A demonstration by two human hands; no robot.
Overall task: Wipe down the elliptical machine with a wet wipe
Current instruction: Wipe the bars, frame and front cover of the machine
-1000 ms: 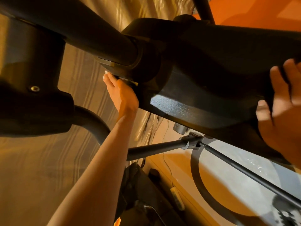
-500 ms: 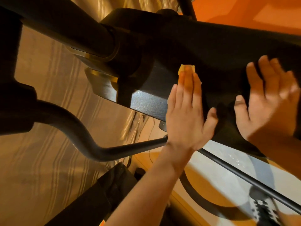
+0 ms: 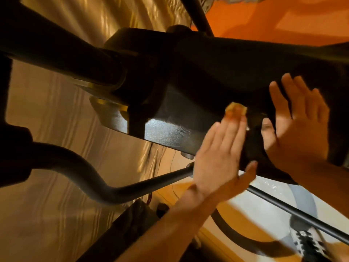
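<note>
The black body of the elliptical machine (image 3: 217,72) crosses the upper half of the head view. My left hand (image 3: 221,159) lies flat against its lower side, fingers straight, pressing a small wet wipe (image 3: 236,110) that shows just past my fingertips. My right hand (image 3: 300,125) is spread flat on the same black body just to the right of it, fingers straight, holding nothing. The two hands are close together, and a dark part of the machine stands between them.
A curved black handlebar (image 3: 90,176) bends across the lower left and a thin black rod (image 3: 294,212) runs to the lower right. A gold striped curtain (image 3: 56,129) hangs behind at the left. A patterned pedal (image 3: 309,244) sits at the bottom right above the pale floor.
My left hand came from under the joint at the left, moved right across the body with the wipe, then slid slightly down. My right hand stayed flat on the body.
</note>
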